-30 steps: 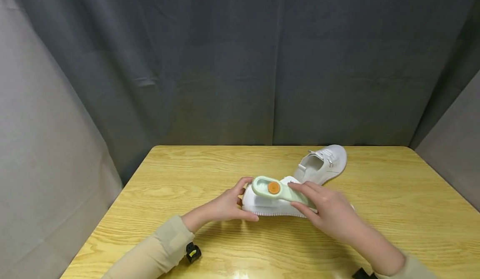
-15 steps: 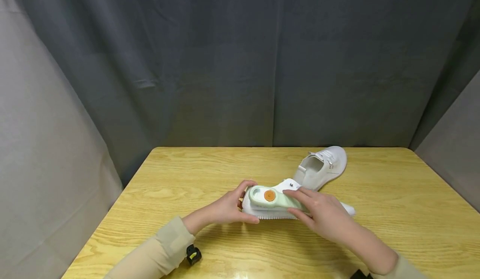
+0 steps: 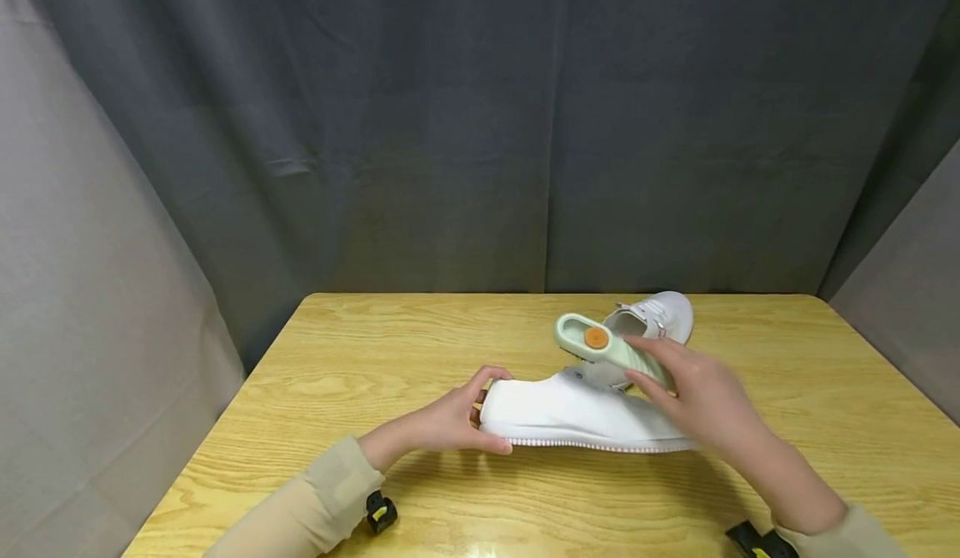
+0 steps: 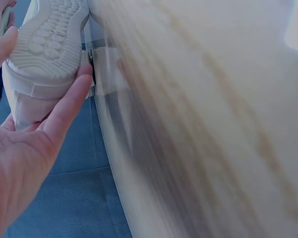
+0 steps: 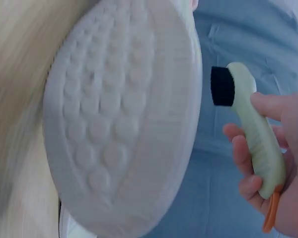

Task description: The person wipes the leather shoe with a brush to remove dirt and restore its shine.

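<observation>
My left hand [image 3: 459, 418] grips a white shoe [image 3: 577, 414] by its heel, thumb along the sole edge and fingers behind. The shoe is tipped on its side above the table; its textured sole [image 5: 107, 114] fills much of the right wrist view. In the left wrist view the heel lies between the thumb and fingers. My right hand [image 3: 701, 391] holds a pale green shoe brush [image 3: 626, 354] by its handle. The brush has an orange button, black bristles [image 5: 222, 87] and an orange loop. It is raised above the shoe's toe half, bristles apart from the sole.
A second white shoe [image 3: 675, 314] with laces lies at the back right of the wooden table [image 3: 360, 349], partly hidden by the brush. A dark grey curtain [image 3: 420, 124] hangs behind the table, and pale cloth [image 3: 90, 291] hangs at the left.
The right hand has lifted the brush off the shoe's heel part and moved it to the right and up. The left hand keeps its grip; the shoe has tilted, showing more of its side.
</observation>
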The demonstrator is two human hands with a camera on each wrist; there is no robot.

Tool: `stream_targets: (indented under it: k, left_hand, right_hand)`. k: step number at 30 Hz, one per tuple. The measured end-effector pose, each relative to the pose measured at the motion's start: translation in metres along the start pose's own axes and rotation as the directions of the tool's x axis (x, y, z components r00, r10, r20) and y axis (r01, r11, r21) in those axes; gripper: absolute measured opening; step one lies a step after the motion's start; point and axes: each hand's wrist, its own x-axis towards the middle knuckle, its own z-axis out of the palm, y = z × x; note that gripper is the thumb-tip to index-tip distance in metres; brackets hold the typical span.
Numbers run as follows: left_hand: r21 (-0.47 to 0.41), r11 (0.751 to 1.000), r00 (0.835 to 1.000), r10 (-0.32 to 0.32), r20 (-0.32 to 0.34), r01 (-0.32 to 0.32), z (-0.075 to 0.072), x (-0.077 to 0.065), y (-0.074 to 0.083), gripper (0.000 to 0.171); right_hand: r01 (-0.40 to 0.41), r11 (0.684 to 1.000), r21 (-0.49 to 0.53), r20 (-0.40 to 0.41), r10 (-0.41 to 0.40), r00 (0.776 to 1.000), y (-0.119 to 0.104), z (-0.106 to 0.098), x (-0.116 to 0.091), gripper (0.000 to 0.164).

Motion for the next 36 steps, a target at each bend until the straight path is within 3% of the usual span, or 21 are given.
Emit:
stream_targets:
  k: [5, 9, 12, 15, 21, 26, 31, 33, 36]
  left_hand:
    - [0.011, 1.0, 1.0, 0.014, 0.008, -0.015, -0.002, 0.001, 0.0, 0.076]
    - [0.021, 0.999, 1.0, 0.025, 0.013, -0.025, -0.002, 0.001, 0.0, 0.077]
    - [0.03, 0.999, 0.999, 0.042, 0.014, -0.043, -0.002, 0.001, 0.0, 0.077]
    - [0.036, 0.998, 0.998, 0.052, 0.02, -0.053, -0.002, 0.001, -0.001, 0.078]
    - [0.027, 0.999, 0.999, 0.016, 0.028, -0.016, -0.002, 0.0, -0.001, 0.078]
    - [0.036, 0.999, 1.0, -0.004, 0.025, 0.003, -0.003, -0.001, 0.0, 0.079]
    - [0.036, 0.999, 1.0, -0.007, 0.027, 0.006, -0.003, -0.001, -0.001, 0.079]
    - [0.04, 0.999, 1.0, -0.007, 0.024, 0.006, -0.003, -0.001, -0.002, 0.078]
    - [0.044, 0.999, 1.0, -0.009, 0.019, 0.008, -0.003, -0.001, -0.004, 0.079]
  right_hand:
    - [0.176, 0.982, 0.074, -0.013, -0.175, 0.984, -0.017, 0.008, -0.006, 0.037]
    - [0.281, 0.954, 0.104, 0.005, -0.283, 0.959, -0.031, 0.016, -0.01, 0.035]
    - [0.336, 0.937, 0.097, 0.028, -0.34, 0.94, -0.037, 0.021, -0.014, 0.036]
    - [0.344, 0.935, 0.084, 0.059, -0.35, 0.935, -0.039, 0.024, -0.017, 0.033]
    - [0.257, 0.965, 0.044, 0.077, -0.26, 0.963, -0.025, 0.018, -0.019, 0.036]
    - [0.057, 0.998, -0.015, 0.103, -0.055, 0.993, 0.0, 0.005, -0.017, 0.041]
    - [-0.158, 0.986, -0.053, 0.151, 0.164, 0.975, 0.022, -0.01, -0.019, 0.041]
    - [-0.188, 0.981, -0.053, 0.16, 0.194, 0.968, 0.026, -0.014, -0.021, 0.042]
    - [-0.172, 0.985, -0.019, 0.14, 0.173, 0.975, 0.026, -0.018, -0.023, 0.042]
